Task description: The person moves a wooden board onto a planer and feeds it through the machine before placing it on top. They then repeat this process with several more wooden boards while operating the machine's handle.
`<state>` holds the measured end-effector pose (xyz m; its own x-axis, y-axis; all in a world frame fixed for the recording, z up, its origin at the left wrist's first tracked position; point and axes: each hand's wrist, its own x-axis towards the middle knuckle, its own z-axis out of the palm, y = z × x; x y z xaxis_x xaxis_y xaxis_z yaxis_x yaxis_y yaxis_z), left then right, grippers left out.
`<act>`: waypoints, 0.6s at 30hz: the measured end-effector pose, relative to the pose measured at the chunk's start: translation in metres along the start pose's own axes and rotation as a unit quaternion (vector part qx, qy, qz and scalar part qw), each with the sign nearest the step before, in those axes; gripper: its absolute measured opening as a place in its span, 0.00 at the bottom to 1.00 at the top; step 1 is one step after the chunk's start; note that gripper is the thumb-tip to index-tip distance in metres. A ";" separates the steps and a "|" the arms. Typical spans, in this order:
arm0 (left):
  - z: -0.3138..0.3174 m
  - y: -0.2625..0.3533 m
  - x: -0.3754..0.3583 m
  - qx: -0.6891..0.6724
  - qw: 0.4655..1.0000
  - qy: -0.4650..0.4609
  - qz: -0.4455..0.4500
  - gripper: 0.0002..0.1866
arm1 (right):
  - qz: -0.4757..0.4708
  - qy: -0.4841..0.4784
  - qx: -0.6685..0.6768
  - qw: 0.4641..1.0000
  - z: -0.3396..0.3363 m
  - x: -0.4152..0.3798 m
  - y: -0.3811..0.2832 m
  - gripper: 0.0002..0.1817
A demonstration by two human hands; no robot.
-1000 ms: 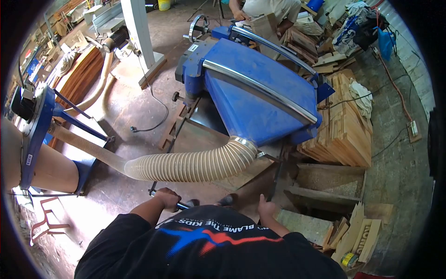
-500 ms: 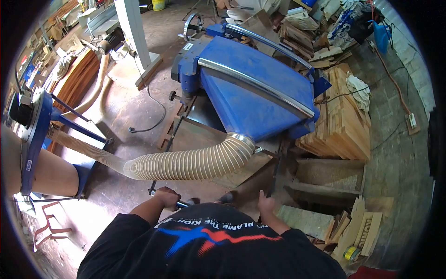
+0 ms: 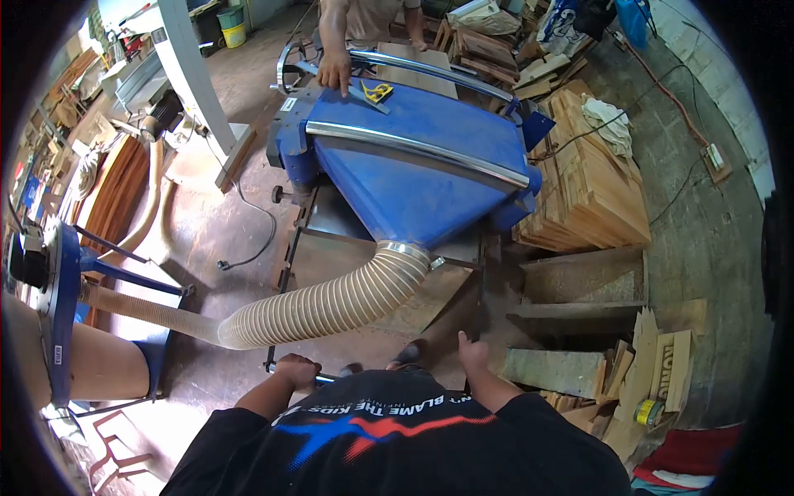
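Observation:
My left hand is closed round a metal bar at the lower middle. To its right, my right hand is curled with one digit sticking up; what it holds is hidden. Ahead lies a blue machine hood with chrome rails. A ribbed hose joins its lower end and runs left, beyond my hands. A co-worker's hand reaches over the hood's far left, one finger beside a flat grey tool with a yellow part lying on top.
Stacked wooden boards stand to the right of the machine. Nearer are an open wooden box and offcuts. A dust collector stands at the left. A black cable crosses the floor by a white post.
The view has shifted. A co-worker now shows at the far side, with a hand over the hood, and the grey and yellow tool is now on it. My hands keep nearly the same pose.

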<state>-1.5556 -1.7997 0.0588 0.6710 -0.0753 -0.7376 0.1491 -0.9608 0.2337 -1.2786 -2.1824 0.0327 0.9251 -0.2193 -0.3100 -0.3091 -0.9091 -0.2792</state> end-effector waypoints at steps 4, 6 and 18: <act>-0.012 0.005 -0.007 0.004 1.000 -0.003 0.004 0.21 | 0.000 0.010 0.025 1.000 0.003 0.001 0.001 0.33; -0.012 0.006 -0.007 -0.002 1.000 -0.006 -0.004 0.21 | -0.001 0.008 0.028 1.000 0.002 0.001 0.002 0.33; -0.016 0.008 -0.013 0.008 1.000 0.006 0.006 0.20 | 0.026 -0.010 0.041 0.999 0.000 -0.002 -0.005 0.31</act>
<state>-1.5512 -1.8018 0.0804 0.6806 -0.0839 -0.7278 0.1295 -0.9640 0.2322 -1.2785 -2.1780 0.0348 0.9026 -0.2577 -0.3447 -0.3749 -0.8642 -0.3356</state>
